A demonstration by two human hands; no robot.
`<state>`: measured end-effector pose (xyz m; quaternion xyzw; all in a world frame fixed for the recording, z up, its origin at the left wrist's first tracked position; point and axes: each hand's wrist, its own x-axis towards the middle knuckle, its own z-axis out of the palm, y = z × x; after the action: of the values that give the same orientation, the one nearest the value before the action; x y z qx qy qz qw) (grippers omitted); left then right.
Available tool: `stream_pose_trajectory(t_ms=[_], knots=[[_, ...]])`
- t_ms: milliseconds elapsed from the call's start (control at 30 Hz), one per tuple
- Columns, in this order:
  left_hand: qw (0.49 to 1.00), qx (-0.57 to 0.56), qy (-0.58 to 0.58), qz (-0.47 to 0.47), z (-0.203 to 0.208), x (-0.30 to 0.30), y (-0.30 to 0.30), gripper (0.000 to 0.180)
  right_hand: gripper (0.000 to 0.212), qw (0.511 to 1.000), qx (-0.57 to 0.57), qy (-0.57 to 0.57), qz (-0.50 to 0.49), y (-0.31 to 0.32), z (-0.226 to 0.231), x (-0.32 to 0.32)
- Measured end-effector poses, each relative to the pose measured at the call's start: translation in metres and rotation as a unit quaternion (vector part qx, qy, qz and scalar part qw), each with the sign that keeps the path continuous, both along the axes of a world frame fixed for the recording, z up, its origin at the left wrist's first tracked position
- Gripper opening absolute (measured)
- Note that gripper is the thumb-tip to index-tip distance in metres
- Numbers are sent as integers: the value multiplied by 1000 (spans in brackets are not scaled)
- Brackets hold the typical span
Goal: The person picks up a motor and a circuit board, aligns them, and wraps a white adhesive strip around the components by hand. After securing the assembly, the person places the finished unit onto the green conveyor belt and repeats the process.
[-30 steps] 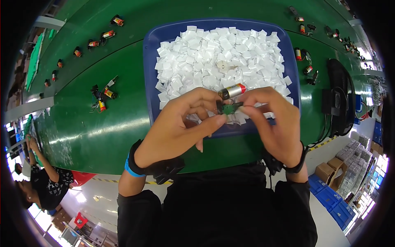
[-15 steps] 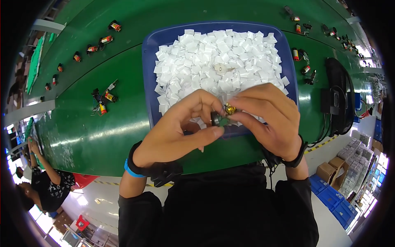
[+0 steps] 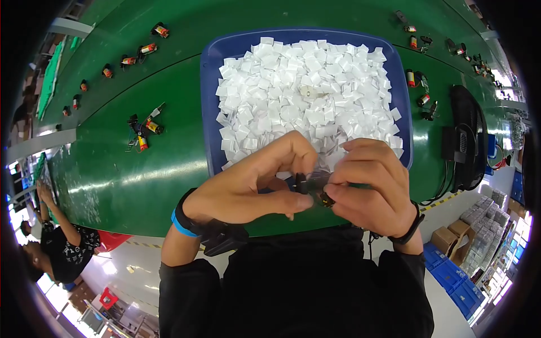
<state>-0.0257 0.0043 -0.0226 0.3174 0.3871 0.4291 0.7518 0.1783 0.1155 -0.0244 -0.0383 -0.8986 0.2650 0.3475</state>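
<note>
The green table (image 3: pixel 112 197) bears a blue tub (image 3: pixel 211 112), and the tub is heaped with small white squares (image 3: pixel 304 67), some resting close against its wall. On the floor to the right stand blue crates (image 3: pixel 451 279) and, beside them, cardboard boxes (image 3: pixel 451 239); what these hold I cannot tell. Left of the tub lies a cluster (image 3: pixel 142 141) of dark pieces and red-and-gold cylinders. Near the tub's close edge, the left hand (image 3: pixel 242 194) curls its thumb and forefinger round a dark part (image 3: pixel 300 183), while the right hand (image 3: pixel 372 191) pinches the other side, where gold glints between the fingertips. The part sits between the two hands, whose tips are near each other but apart; its finer detail is blurred. Handling it well seems to call for a steady left hold and small, controlled moves of the right thumb, rather than both hands tugging at once. The grip is best kept on solid edges, off anything thin. Smallest of all, a loose fragment could easily get lost among the squares, so care matters there.
</note>
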Motion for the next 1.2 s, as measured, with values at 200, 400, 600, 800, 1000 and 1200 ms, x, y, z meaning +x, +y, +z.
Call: stream_pose_trajectory(t_ms=[200, 400, 600, 800, 1000, 1200], knots=[[986, 34, 158, 31, -3, 12, 0, 25, 32, 998, 34, -60, -5, -5, 6, 3], [981, -15, 166, 102, -5, 21, -1, 23, 27, 993, 86, -84, -2, -17, 12, -3], [996, -35, 6, 77, -5, 7, 2, 28, 23, 991, 119, -50, -32, -5, 12, -4], [985, 14, 156, 74, -6, 12, -4, 35, 25, 987, 133, -71, -51, -7, 14, -6], [981, 54, 141, 122, -12, 17, -8, 38, 26, 983, 118, -114, -82, -7, 22, -9], [976, 67, 127, 161, -10, 25, -1, 37, 25, 984, 127, -82, -97, -4, 22, -13]])
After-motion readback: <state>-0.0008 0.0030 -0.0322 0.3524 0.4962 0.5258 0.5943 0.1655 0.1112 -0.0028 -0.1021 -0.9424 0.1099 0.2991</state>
